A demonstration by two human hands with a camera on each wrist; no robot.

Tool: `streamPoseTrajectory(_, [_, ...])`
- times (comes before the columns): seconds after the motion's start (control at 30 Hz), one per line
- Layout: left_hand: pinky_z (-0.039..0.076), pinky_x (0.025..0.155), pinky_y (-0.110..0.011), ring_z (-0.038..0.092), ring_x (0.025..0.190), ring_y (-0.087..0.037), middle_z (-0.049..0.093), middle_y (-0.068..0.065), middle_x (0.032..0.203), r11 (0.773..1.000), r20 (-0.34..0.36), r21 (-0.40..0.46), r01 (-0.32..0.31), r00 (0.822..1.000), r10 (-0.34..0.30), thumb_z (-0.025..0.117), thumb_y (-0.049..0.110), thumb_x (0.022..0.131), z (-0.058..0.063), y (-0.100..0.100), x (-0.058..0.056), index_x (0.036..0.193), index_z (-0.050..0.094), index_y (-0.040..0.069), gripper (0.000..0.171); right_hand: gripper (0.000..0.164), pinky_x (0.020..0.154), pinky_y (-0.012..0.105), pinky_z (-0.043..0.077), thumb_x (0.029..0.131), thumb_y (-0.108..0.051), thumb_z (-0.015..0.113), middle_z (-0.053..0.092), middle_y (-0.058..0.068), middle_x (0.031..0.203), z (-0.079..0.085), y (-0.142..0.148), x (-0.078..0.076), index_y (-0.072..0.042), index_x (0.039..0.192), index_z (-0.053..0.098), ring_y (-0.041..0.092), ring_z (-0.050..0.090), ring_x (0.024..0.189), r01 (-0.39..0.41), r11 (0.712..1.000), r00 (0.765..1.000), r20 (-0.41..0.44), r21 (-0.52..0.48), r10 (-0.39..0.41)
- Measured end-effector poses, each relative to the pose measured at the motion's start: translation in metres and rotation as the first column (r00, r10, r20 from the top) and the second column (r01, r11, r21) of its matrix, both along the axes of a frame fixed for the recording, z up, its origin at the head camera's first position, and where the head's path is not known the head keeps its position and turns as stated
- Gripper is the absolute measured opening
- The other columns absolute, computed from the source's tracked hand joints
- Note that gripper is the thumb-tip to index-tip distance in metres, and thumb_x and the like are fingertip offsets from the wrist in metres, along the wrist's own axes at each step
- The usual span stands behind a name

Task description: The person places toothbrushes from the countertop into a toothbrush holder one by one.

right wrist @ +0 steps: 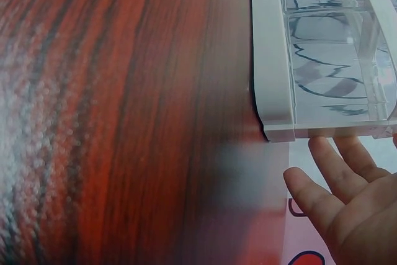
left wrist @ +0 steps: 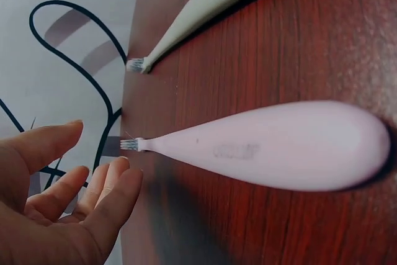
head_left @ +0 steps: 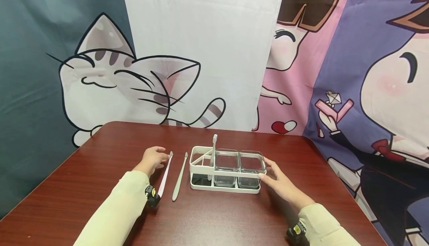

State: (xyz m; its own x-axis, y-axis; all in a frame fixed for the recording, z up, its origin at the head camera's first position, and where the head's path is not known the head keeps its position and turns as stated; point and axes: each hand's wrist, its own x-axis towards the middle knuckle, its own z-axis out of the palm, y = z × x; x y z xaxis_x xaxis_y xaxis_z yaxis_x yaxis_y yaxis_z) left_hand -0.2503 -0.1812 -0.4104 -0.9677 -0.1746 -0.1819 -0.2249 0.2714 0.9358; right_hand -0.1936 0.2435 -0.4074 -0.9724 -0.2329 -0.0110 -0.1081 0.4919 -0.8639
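Note:
My left hand [head_left: 154,160] is beside the bristle end of a pink toothbrush [head_left: 165,177], which lies on the table; its fingers are loosely bent and hold nothing. In the left wrist view a gap shows between thumb and fingers, near the pink brush's head. A grey-green toothbrush [head_left: 180,179] lies just right of it. My right hand [head_left: 279,181] holds the right end of a white toothbrush holder [head_left: 228,190], thumb at the front rail and fingers at the side and back. Another toothbrush [head_left: 214,147] stands upright in the holder, beside two clear cups [head_left: 226,160].
The holder's left part has a divided top rail and a dark base [head_left: 200,181]. Beneath everything is a reddish-brown wooden table [head_left: 214,216]. Cartoon-printed cloth [head_left: 207,34] hangs right behind the table's far edge.

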Motion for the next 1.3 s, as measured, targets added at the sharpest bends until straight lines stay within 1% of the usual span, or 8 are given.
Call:
streamPoseTrajectory(0.3, [0.051,0.091,-0.051,0.061,0.106,-0.038,0.058,-0.029,0.116,0.998,0.044,-0.037,0.040,0.998,-0.039,0.061,-0.002,0.089,0.002,0.000,-0.004,0.127,0.048,-0.013,0.041,0.070,0.105,0.059,0.036,0.095,-0.029,0.061,0.044,0.022,0.139,0.000,0.001,0.000,-0.020,0.151,0.021,0.040,0.041,0.131,0.002,1.000,1.000,-0.002,0.002,-0.002])
streamPoseTrajectory(0.4, [0.053,0.087,-0.048,0.063,0.101,-0.036,0.060,-0.029,0.114,0.997,0.054,-0.053,0.056,0.997,-0.053,0.061,-0.003,0.089,0.003,0.001,-0.005,0.125,0.048,-0.014,0.040,0.070,0.105,0.059,0.036,0.095,-0.029,0.061,0.044,0.022,0.139,0.001,0.000,0.000,-0.020,0.151,0.022,0.040,0.042,0.131,0.005,1.000,1.000,-0.006,0.002,-0.005])
streamPoseTrajectory(0.57, [0.057,0.077,-0.042,0.063,0.088,-0.025,0.063,-0.027,0.108,0.996,0.069,-0.076,0.052,0.997,-0.046,0.063,-0.005,0.086,0.000,0.002,-0.008,0.121,0.051,-0.014,0.037,0.069,0.104,0.059,0.037,0.095,-0.030,0.061,0.045,0.021,0.138,0.001,0.001,0.000,-0.020,0.151,0.022,0.039,0.042,0.130,-0.001,1.000,1.000,-0.009,0.005,0.001])
streamPoseTrajectory(0.67, [0.057,0.074,-0.040,0.062,0.083,-0.022,0.064,-0.024,0.104,0.995,0.078,-0.083,0.048,0.996,-0.042,0.064,-0.006,0.086,-0.003,0.002,-0.009,0.119,0.052,-0.013,0.036,0.069,0.104,0.059,0.037,0.094,-0.031,0.061,0.045,0.021,0.138,-0.001,0.001,-0.001,-0.020,0.151,0.023,0.040,0.042,0.130,0.001,1.000,1.000,-0.010,0.009,-0.001])
streamPoseTrajectory(0.83, [0.057,0.071,-0.039,0.061,0.079,-0.020,0.066,-0.022,0.100,0.995,0.095,-0.095,0.033,0.995,-0.024,0.064,-0.008,0.084,-0.007,0.001,-0.011,0.115,0.055,-0.012,0.032,0.068,0.105,0.060,0.035,0.094,-0.034,0.061,0.044,0.021,0.139,-0.003,0.001,-0.002,-0.024,0.150,0.024,0.039,0.041,0.131,0.012,1.000,1.000,0.007,0.010,-0.012])
streamPoseTrajectory(1.0, [0.057,0.069,-0.040,0.060,0.075,-0.022,0.068,-0.022,0.092,0.994,0.100,-0.111,0.022,0.995,-0.011,0.064,-0.011,0.082,-0.007,0.002,-0.012,0.108,0.056,-0.012,0.027,0.069,0.105,0.061,0.035,0.093,-0.035,0.062,0.044,0.020,0.139,-0.004,0.000,-0.003,-0.026,0.150,0.024,0.038,0.041,0.131,0.014,1.000,1.000,0.015,0.008,-0.015])
streamPoseTrajectory(1.17, [0.058,0.070,-0.041,0.060,0.078,-0.024,0.064,-0.021,0.088,0.986,0.100,-0.165,0.015,0.995,0.001,0.064,-0.013,0.080,-0.007,0.006,-0.014,0.104,0.057,-0.011,0.024,0.069,0.105,0.060,0.035,0.094,-0.031,0.062,0.044,0.022,0.140,-0.003,0.001,-0.002,-0.022,0.151,0.023,0.039,0.041,0.131,-0.002,1.000,1.000,-0.001,0.004,0.002])
streamPoseTrajectory(1.3, [0.058,0.068,-0.039,0.058,0.079,-0.025,0.058,-0.019,0.091,0.974,0.104,-0.225,0.004,0.994,0.020,0.068,-0.013,0.078,-0.009,0.009,-0.017,0.101,0.059,-0.010,0.025,0.069,0.106,0.061,0.034,0.094,-0.030,0.062,0.044,0.022,0.140,-0.002,0.002,-0.002,-0.020,0.151,0.023,0.039,0.041,0.131,-0.009,1.000,1.000,-0.008,-0.002,0.009])
